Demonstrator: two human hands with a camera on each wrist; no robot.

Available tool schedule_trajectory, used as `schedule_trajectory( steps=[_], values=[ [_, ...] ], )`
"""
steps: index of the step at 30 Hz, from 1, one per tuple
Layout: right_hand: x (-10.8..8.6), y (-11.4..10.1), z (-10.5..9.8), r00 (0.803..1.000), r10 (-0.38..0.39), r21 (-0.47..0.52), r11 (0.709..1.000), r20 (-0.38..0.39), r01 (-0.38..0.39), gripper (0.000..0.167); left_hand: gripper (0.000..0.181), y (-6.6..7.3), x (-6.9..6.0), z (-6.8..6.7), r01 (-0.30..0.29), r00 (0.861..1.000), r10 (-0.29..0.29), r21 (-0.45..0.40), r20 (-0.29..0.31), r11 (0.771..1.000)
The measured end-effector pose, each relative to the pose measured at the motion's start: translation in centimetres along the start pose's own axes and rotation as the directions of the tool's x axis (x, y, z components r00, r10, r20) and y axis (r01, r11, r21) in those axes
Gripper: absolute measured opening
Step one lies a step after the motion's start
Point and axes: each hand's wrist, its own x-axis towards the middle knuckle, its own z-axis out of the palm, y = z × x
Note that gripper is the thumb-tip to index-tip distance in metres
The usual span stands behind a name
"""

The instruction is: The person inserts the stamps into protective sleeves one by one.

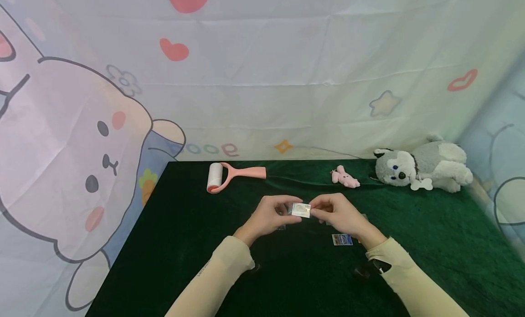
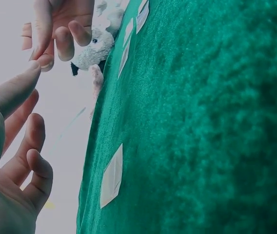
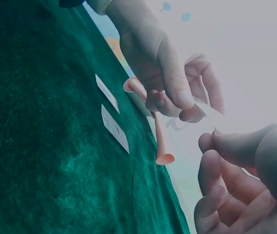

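Note:
Above the cloth, a small pale card [image 1: 301,210] with a shiny, clear-looking edge on its left is held up between two hands. The left hand [image 1: 270,215] pinches its left side between thumb and fingers. At the opposite side, the right hand [image 1: 341,214] pinches the edge with thumb and index fingertip; its other fingers are loosely bent in the right wrist view. A blue printed card [image 1: 342,239] lies below the right hand. More flat cards show in the left wrist view, one pale card [image 2: 111,176] nearest. Two cards, one of them a whitish card [image 3: 115,128], appear in the right wrist view.
A dark green cloth [image 1: 184,262] covers the table. At the back lie a pink-handled lint roller [image 1: 246,172], a small pink plush [image 1: 345,177] and a grey-and-white plush dog [image 1: 422,166]. A printed curtain [image 1: 266,80] hangs behind.

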Motion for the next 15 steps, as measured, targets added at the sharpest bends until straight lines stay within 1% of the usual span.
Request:
schedule_trajectory(
  steps=[6,11,15],
  values=[
    [0.04,-0.01,0.09,1.000,-0.008,0.010,1.000,-0.001,0.008,0.015,0.044,0.07,0.02,0.03,-0.012,1.000,0.012,-0.004,-0.002,1.000],
    [0.20,0.08,0.41,1.000,-0.007,0.036,0.999,-0.014,0.008,0.016,0.043,0.13,0.14,0.27,-0.041,0.999,0.041,0.007,-0.011,0.999],
    [0.38,0.09,0.64,0.999,-0.023,0.041,0.999,-0.028,0.024,0.018,0.042,0.16,0.39,0.48,-0.058,0.998,0.058,0.014,-0.014,0.998]
  ],
)
